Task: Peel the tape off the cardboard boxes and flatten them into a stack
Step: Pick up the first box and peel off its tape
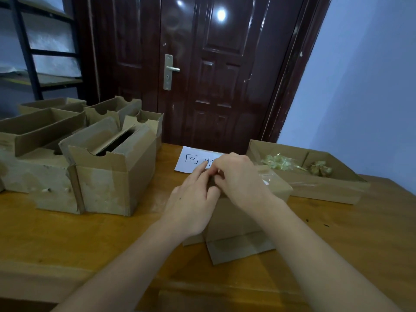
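- Hands meet over a small brown corrugated cardboard box [238, 224] standing on the orange-brown wooden table [67, 239], in front of a white paper sheet with handwritten characters [191, 159].
- Left hand [191, 206] lies with fingers extended along the box's top edge; right hand [238, 174] curls at that same edge, seemingly pinching clear tape [266, 176], though the pinch itself is hidden.
- Cardboard looks light and stiff, and tears easily; thin tape will likely be slippery and cling, so take a lifted end.
- Shallow brown cardboard tray [324, 188] just beside holds crumpled yellowish tape wads [279, 164].
- Several opened, scuffed cardboard boxes [108, 167] wait at left.
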`<control>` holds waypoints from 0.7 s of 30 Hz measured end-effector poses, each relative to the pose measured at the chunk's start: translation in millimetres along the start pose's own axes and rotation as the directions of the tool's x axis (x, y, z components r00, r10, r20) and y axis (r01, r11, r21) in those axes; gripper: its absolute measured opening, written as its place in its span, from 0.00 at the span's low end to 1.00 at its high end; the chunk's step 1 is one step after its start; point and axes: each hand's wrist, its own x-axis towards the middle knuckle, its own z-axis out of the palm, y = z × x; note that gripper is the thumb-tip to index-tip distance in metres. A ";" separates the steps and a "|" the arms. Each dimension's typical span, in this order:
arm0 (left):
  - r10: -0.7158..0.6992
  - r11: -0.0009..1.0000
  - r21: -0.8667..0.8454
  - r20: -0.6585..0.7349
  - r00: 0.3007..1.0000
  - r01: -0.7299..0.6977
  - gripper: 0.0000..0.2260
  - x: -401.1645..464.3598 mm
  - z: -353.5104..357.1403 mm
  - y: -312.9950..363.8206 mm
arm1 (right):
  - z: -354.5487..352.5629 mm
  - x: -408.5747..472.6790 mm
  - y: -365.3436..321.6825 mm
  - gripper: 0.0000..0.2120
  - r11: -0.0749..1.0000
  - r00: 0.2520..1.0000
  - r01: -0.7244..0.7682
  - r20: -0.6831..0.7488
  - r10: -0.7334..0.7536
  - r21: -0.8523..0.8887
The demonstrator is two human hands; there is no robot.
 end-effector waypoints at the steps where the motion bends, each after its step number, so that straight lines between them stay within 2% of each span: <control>1: 0.025 0.999 0.021 0.001 1.000 -0.025 0.30 -1.5 -1.2 -1.3 | -2.1 -0.3 2.6 0.10 0.999 0.999 -0.005 0.040 0.004 0.048; 4: 0.068 0.997 0.047 0.019 0.998 -0.069 0.30 -6.3 -2.0 -6.6 | -9.6 -3.0 9.8 0.08 0.942 0.993 -0.084 0.111 0.050 0.326; 8: 0.086 0.993 0.075 0.019 0.996 -0.088 0.28 -6.5 3.8 -8.6 | 1.1 -4.9 3.6 0.10 0.909 0.966 -0.256 0.050 0.254 0.328; 10: 0.078 0.991 0.105 0.018 0.997 -0.080 0.29 -5.5 5.9 -10.6 | 3.2 -5.2 5.2 0.07 0.877 0.945 -0.326 0.094 0.314 0.353; 13: 0.090 0.987 0.129 0.018 0.996 -0.091 0.29 -2.8 7.0 -13.6 | -1.2 -6.7 10.3 0.24 0.846 0.934 -0.356 0.160 0.318 0.398; 14: 0.089 0.986 0.137 0.016 0.996 -0.090 0.29 -2.2 7.4 -13.7 | -2.2 -6.5 9.9 0.24 0.853 0.934 -0.357 0.161 0.319 0.382; 17: 0.072 0.977 0.203 0.016 0.997 -0.074 0.36 -1.7 9.1 -13.3 | -3.9 -5.3 4.4 0.07 0.882 0.925 -0.374 0.183 0.333 0.285; 19: 0.066 0.956 0.285 0.031 0.997 -0.072 0.42 -1.2 8.6 -13.2 | -5.0 -3.2 2.7 0.05 0.899 0.918 -0.382 0.197 0.343 0.216; 21: 0.079 0.926 0.367 0.045 0.996 -0.090 0.43 0.9 6.2 -13.4 | -6.8 -1.3 1.5 0.03 0.897 0.922 -0.380 0.175 0.346 0.227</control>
